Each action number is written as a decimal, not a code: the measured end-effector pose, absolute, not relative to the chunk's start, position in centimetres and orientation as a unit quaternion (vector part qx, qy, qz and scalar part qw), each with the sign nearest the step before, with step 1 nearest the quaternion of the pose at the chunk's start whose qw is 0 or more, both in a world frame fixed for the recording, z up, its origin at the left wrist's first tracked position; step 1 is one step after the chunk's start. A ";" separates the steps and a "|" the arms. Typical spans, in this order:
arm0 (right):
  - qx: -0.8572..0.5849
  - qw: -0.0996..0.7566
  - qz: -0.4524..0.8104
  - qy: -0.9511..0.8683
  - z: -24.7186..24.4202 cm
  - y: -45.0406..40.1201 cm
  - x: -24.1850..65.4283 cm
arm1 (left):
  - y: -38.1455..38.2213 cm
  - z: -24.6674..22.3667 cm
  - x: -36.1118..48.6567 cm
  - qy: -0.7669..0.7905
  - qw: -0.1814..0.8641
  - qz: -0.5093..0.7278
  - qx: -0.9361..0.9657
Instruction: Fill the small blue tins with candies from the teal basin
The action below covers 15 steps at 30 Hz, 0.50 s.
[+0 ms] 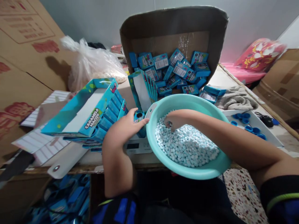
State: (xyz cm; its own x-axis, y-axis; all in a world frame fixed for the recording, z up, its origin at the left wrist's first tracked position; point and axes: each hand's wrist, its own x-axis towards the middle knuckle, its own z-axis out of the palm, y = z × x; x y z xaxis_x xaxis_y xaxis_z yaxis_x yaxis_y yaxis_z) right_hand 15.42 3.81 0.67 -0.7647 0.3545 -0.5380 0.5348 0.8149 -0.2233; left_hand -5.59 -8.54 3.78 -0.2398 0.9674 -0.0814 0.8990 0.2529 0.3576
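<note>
My left hand (127, 126) is around a small blue candy box (139, 115), with thumb and fingers on either side of it. This box stands upright on a digital scale (137, 147), and a dark round hole shows in its top. My right hand (174, 119) reaches into a turquoise basin (190, 174). Its fingers are curled and partly sunk in the pale blue and white candies (187, 144); whatever they hold is hidden. The basin's handle lies close to my left thumb.
Behind the basin, a cardboard carton (174, 18) holds many blue candy boxes. Display trays (79, 109) stand at left, near a white-handled tool (67, 160). At right are a white tray (273, 140) with blue caps, and a grey cloth (237, 98). Below left lie more blue boxes (67, 199).
</note>
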 end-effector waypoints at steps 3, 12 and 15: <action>0.235 0.245 -0.179 0.923 0.8 3.7 15.3 | -8.7 3.4 -5.7 0.753 0.149 0.174 0.617; 0.211 0.268 -0.129 0.931 1.9 3.4 14.4 | -7.8 5.0 -3.2 0.784 -0.019 0.324 0.529; 0.204 0.251 -0.155 0.933 2.5 3.3 14.3 | -7.3 4.1 -3.0 0.685 -0.119 0.472 0.541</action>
State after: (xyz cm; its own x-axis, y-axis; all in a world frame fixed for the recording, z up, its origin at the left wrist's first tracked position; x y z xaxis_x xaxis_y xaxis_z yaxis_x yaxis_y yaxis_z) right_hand 14.28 3.33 2.47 -0.7908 0.3018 -0.5325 0.4581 0.8688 -0.1879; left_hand -2.95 -7.32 4.09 -0.3855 0.6295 0.6747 0.8545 -0.0325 0.5185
